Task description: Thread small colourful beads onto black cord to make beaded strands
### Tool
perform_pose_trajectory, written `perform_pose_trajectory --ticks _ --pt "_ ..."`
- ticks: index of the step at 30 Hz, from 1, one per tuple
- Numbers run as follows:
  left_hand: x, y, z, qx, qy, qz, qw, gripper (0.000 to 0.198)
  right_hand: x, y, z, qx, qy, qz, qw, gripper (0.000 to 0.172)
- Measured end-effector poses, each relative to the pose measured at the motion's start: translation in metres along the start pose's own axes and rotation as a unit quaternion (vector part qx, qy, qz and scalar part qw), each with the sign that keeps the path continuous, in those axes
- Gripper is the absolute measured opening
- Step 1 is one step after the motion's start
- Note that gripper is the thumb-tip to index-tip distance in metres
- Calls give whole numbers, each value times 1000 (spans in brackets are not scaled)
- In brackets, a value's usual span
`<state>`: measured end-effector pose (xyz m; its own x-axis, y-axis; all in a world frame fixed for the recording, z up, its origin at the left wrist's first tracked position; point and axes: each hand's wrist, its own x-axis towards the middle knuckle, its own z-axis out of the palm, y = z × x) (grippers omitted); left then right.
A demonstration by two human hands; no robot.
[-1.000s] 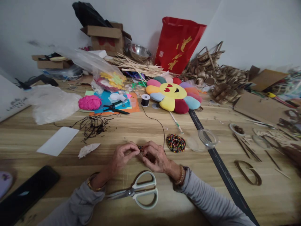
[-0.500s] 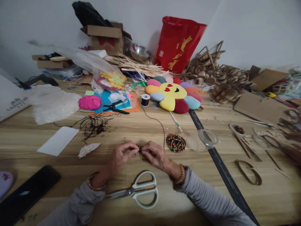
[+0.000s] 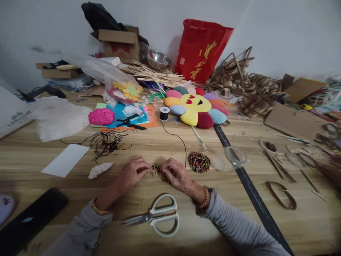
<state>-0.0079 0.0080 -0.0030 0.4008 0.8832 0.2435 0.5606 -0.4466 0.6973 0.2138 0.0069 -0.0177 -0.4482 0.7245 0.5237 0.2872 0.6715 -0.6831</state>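
Just below frame center, the left hand (image 3: 133,174) has shifted leftward, its grip indiscernible at this resolution, exposing more small multicolored beads (image 3: 156,169); steadying these likely falls to the right hand (image 3: 177,175), pinching their right end.

A craft workspace (rather cluttered), judging by the scissors (image 3: 146,217), thread spool (image 3: 164,114), beads (image 3: 156,169) and thin sticks (image 3: 156,75).

scissors (image 3: 147,217) on table (image 3: 149,145), before beads (image 3: 156,169) | bead strand (image 3: 199,162) right of beads | spool (image 3: 164,114) behind beads | phone (image 3: 33,218) left of scissors
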Motion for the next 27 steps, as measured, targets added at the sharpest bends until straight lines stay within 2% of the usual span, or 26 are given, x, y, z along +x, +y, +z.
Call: perform_pose_trajectory --ticks 5,10,14,27 --pt "-1 -6 -2 30 -8 3 1000 12 0 0 0 -3 -1 -2 1000 12" --pt "-1 -5 0 57 1 -7 998 9 0 1 1 -5 -1 1 1000 13" --pt "-2 -3 3 88 -17 1 996 11 -1 2 2 -11 -4 7 1000 12" --pt "-1 -7 12 67 -31 40 996 18 0 0 2 -13 -4 13 1000 14"
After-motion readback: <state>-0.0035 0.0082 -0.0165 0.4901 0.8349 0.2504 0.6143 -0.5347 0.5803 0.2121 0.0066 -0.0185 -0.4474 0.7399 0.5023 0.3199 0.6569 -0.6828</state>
